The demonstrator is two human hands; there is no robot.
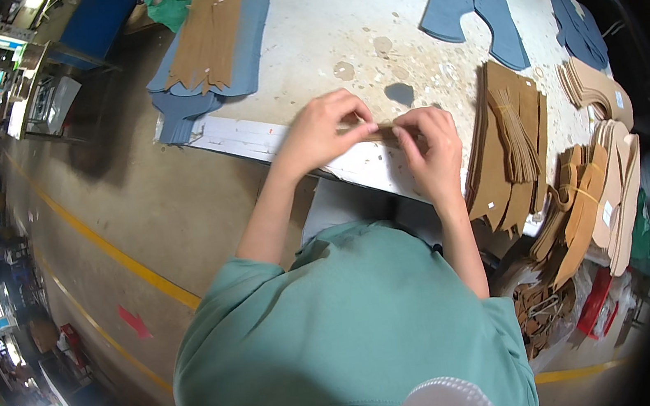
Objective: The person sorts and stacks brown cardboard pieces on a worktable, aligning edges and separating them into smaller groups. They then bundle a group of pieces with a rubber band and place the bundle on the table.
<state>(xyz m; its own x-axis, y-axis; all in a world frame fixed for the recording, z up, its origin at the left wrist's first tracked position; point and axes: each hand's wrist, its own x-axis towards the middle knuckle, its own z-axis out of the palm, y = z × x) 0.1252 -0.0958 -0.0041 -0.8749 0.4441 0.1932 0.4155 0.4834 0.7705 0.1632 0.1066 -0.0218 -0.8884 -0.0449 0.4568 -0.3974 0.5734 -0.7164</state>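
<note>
Thin tan strip (378,132) lies at the near edge of the white, stained counter (366,23), pinched at each end: my left hand (321,130) in a closed grip, my right hand (429,147) likewise. Just right: fanned stack of brown cut pieces (504,149). Farther back lie grey-blue cut pieces (471,4); concrete floor (150,202) with yellow line at left.
</note>
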